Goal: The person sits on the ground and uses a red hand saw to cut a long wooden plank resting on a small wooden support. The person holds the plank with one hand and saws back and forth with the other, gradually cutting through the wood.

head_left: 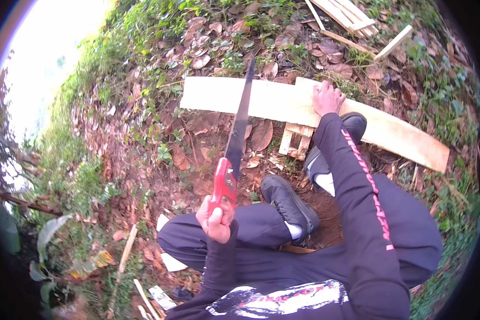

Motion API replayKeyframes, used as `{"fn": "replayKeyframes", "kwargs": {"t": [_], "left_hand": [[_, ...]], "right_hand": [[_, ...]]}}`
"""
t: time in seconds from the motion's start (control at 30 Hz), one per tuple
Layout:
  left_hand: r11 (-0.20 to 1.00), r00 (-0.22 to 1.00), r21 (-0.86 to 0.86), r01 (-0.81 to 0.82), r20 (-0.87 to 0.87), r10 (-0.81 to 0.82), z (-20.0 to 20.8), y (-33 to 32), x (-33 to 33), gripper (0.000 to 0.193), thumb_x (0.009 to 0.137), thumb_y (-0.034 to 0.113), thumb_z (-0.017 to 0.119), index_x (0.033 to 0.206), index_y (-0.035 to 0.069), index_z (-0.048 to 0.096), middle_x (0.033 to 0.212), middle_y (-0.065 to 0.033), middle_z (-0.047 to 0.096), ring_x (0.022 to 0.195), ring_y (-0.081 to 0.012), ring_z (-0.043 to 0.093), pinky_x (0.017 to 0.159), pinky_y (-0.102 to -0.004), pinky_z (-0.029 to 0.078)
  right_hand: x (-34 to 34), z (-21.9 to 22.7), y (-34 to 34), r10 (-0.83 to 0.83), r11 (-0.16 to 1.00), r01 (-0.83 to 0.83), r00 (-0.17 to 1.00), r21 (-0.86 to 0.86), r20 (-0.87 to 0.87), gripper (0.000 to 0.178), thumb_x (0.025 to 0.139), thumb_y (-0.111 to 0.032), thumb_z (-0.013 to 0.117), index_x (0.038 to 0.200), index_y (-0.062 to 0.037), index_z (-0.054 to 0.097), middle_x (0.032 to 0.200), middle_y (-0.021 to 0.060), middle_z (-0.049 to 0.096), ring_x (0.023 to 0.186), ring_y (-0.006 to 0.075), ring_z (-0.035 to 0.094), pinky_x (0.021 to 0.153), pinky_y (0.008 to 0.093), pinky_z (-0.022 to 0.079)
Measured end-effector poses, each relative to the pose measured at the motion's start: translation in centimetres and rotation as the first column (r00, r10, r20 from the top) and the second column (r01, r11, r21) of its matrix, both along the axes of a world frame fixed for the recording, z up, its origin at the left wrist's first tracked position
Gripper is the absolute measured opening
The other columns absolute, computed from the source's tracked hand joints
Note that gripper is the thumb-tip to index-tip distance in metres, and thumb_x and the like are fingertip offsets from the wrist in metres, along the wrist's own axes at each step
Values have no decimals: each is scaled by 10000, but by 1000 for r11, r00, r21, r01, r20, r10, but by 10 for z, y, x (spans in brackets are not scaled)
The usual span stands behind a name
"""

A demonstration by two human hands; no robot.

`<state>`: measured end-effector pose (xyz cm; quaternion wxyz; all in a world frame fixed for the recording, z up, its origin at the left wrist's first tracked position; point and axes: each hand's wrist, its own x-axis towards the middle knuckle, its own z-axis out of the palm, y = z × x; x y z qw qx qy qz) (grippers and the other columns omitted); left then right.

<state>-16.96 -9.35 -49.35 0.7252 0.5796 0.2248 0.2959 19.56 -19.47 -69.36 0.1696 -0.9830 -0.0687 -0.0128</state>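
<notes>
A red-handled saw [234, 144] with a dark, perhaps grey, blade crosses a pale yellow plank [282, 104], above black shoes [289, 201], black trousers, brown leaves and a black pink-lettered sleeve [365, 192].

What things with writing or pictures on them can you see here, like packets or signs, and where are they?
No signs or screens show.
Sleeve print: a pink strip of lettering down the black sleeve of the right arm.
Chest print: a white patch with pink marks on the black top, bottom middle.
Wrapper: a small yellowish crumpled scrap among the leaves, lower left; too blurred to tell more.
</notes>
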Motion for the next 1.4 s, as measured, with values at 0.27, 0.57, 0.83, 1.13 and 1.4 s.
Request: {"fn": "replayKeyframes", "kwargs": {"t": [0.27,0.57,0.83,1.13,1.4], "left_hand": [[993,977,-100,66,-194,-84,-14,37,-17,153,867,145,502,815,2,503,570,37,422,463,-29,345,441,-203,282],[908,778,-211,362,-469,-419,-15,79,-46,280,798,65,509,1018,-72,616,691,-43,606,640,-79,526,623,-214,382],[995,800,-69,79,-590,-104,-69,84,-48,348,931,255,597,665,31,581,547,26,515,466,-21,430,456,-194,321],[997,888,-56,60,-452,-79,-87,80,3,432,961,332,567,655,27,576,553,36,484,465,-21,375,441,-213,275],[992,884,-23,125,-451,-122,-125,86,46,465,949,366,571,624,34,580,525,38,477,471,-35,404,448,-234,311]], "right_hand": [[-26,15,18,37,999,-39,994,-15,-101,561,871,-481,496,1261,-78,489,1289,170,527,1227,345,453,1028,545,272],[-102,39,64,541,825,-561,817,62,199,944,751,-589,645,1456,-74,286,1521,198,218,1416,396,148,1130,563,108],[-119,30,77,548,835,-541,833,-98,78,1139,617,-436,819,1512,-173,166,1575,96,115,1449,331,99,1153,540,100],[-112,22,78,555,831,-548,827,-97,85,1100,630,-501,791,1501,-164,210,1572,76,147,1446,312,133,1154,529,130],[-110,19,75,569,822,-563,818,-87,78,1108,631,-560,772,1503,-171,210,1580,69,128,1450,311,122,1155,526,123]]}}
